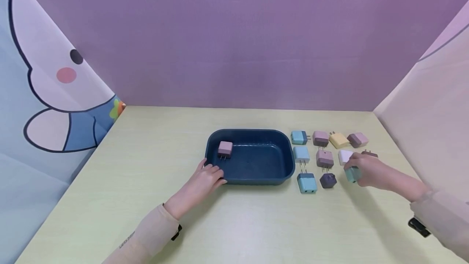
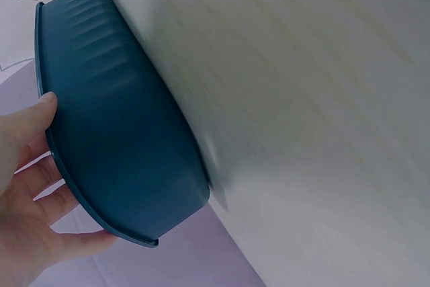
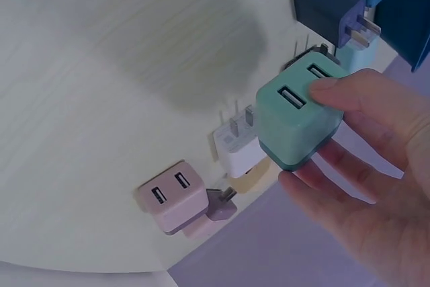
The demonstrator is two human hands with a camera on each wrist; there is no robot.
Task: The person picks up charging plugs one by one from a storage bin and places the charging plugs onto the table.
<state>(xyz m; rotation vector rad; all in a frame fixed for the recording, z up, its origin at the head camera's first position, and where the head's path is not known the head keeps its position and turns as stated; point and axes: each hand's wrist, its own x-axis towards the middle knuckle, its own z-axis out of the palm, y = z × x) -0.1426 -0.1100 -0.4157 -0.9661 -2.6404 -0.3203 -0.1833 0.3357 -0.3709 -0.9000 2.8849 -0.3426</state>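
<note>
My left hand (image 1: 201,184) holds the front left corner of a dark blue plastic tray (image 1: 253,182), thumb on the outer wall and fingers at the rim. In the left wrist view the tray's ribbed side (image 2: 121,112) fills the middle. Inside the tray, near its left wall, a pink charger plug (image 1: 225,149) stands with its prongs toward me. My right hand (image 1: 373,171) pinches a mint green USB charger plug (image 3: 299,109), its two USB ports facing the right wrist camera. A white charger plug (image 1: 345,156) lies just beyond that hand.
Several more charger plugs lie right of the tray, among them a blue one (image 1: 307,183), a dark purple one (image 1: 327,180), a pink one (image 1: 324,158) and a yellow one (image 1: 338,140). Purple cloth (image 1: 253,52) stands behind the pale table (image 1: 146,141).
</note>
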